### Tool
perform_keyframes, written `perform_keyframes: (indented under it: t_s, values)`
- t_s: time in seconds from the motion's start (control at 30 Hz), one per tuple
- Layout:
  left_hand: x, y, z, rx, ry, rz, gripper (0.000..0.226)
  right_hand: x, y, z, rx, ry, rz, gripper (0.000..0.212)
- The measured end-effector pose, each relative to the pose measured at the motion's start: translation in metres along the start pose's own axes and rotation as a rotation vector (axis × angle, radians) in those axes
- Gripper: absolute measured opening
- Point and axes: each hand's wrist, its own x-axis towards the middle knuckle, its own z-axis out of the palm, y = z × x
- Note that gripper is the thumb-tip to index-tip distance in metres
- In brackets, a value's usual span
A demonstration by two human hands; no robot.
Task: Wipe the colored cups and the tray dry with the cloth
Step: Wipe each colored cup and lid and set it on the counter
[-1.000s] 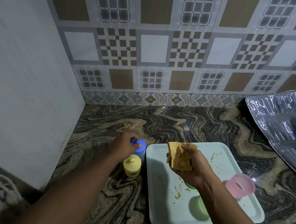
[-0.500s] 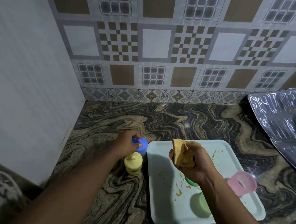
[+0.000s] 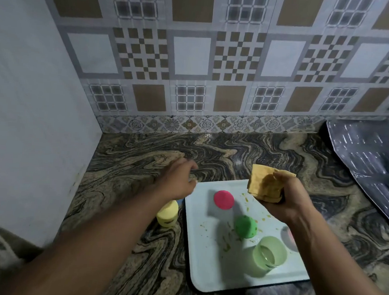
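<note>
The right hand [image 3: 284,199] bunches the soft, floppy cloth [image 3: 263,185] above the far edge of the tray [image 3: 206,263]; the left hand [image 3: 177,180] hovers loose, holding nothing. The pink cup [image 3: 224,199], upside down on the tray, looks light and slippery: I'd grasp its wall

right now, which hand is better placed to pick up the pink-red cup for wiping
Left. The left hand looks empty and hovers beside the tray, close to the pink-red cup; the right hand is gripping the cloth.
</note>
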Motion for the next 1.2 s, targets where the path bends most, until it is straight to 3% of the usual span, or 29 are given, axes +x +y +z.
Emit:
perform_keyframes:
  t_s: [0.07, 0.2, 0.37, 0.47, 0.6, 0.67, 0.83, 0.97, 1.03, 1.1, 1.2]
  values:
    - [-0.005, 0.031, 0.007, -0.034, -0.049, 0.086, 0.034, -0.002, -0.001, -0.006, 0.008, 0.018, 0.003, 0.016]
    - [-0.018, 0.094, 0.037, -0.133, -0.337, 0.294, 0.036, 0.000, -0.002, -0.024, 0.005, 0.069, -0.029, 0.022]
    - [-0.037, 0.141, 0.069, 0.096, -0.455, 0.679, 0.048, -0.003, -0.001, -0.049, -0.007, 0.180, -0.054, 0.026]
    - [-0.045, 0.149, 0.083, 0.233, -0.462, 0.763, 0.044, -0.002, 0.005, -0.059, -0.009, 0.240, -0.050, 0.036]
    - [-0.045, 0.142, 0.089, 0.290, -0.412, 0.767, 0.022, -0.005, 0.013, -0.061, -0.053, 0.198, -0.039, 0.015]
    - [-0.043, 0.140, 0.083, 0.202, -0.379, 0.723, 0.016, -0.009, 0.014, -0.056, -0.078, 0.201, -0.069, 0.008]
    - [-0.020, 0.120, 0.052, -0.186, -0.192, 0.305, 0.016, -0.026, 0.022, -0.038, -0.407, 0.264, -0.462, 0.023]
    - [-0.004, 0.108, 0.034, -0.518, -0.146, 0.101, 0.017, -0.042, 0.051, -0.016, -0.783, -0.003, -0.724, 0.042]
    - [-0.002, 0.108, 0.028, -0.572, -0.140, 0.104, 0.011, -0.047, 0.064, -0.001, -0.826, -0.145, -0.722, 0.049]
    - [-0.003, 0.105, 0.023, -0.631, -0.156, 0.127, 0.008, -0.045, 0.065, 0.006, -0.754, -0.157, -0.648, 0.057]
    - [-0.007, 0.100, 0.011, -0.777, -0.225, 0.117, 0.015, -0.045, 0.047, 0.010, -0.395, -0.129, -0.276, 0.058]
